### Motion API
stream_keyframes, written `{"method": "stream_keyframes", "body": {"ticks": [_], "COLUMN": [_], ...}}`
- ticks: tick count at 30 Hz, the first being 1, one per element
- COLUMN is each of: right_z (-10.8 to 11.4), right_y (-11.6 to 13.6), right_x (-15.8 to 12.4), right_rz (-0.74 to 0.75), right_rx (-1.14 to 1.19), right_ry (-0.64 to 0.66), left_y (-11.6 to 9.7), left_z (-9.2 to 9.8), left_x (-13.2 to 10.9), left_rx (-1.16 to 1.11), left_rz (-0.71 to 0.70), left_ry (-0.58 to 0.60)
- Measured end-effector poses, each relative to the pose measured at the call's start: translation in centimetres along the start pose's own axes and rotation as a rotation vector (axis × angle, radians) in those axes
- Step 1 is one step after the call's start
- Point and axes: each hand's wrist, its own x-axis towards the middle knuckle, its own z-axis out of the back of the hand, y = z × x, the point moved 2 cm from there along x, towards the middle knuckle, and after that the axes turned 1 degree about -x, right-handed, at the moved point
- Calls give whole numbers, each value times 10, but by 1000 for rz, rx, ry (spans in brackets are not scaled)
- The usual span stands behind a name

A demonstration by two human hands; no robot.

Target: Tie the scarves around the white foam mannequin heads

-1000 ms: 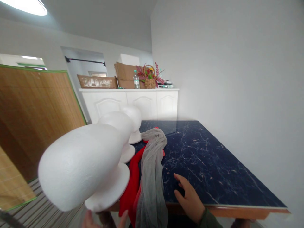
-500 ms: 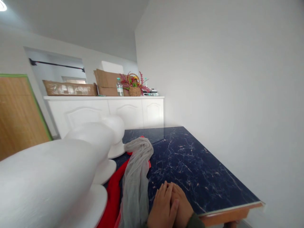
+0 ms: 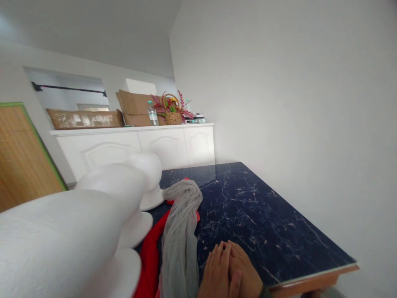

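Now both hands (image 3: 229, 271) lie empty, one across the other, on the marble table (image 3: 273, 219).
Beside them, the grey scarf (image 3: 180, 248) and red cloth (image 3: 149, 256) trail past foam heads (image 3: 145, 169); a snag could topple one.

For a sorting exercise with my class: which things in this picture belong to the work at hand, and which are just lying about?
Work at hand: two clasped hands, grey scarf, red scarf, three foam heads, dark marble table.

Lying about: flower basket, water bottle, cardboard boxes, white cabinet.
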Motion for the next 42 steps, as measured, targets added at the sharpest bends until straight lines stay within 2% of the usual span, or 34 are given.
{"method": "stream_keyframes", "body": {"ticks": [3,8,12,22,32,42], "right_z": [4,9,7,3,9,7], "right_y": [4,6,6,4,6,6], "right_x": [1,2,2,0,1,1], "right_rz": [-25,-36,-42,-37,-41,-47], "right_rx": [20,27,24,20,14,14], "right_ry": [12,40,30,42,55,57], "left_y": [-4,-9,-10,-11,-7,-11], "left_z": [5,15,18,16,13,19], "left_x": [0,6,9,7,2,7], "left_rx": [3,17,13,-10,-36,-12], "left_rz": [1,21,26,34,24,26], "left_ry": [20,136,163,105,48,103]}}
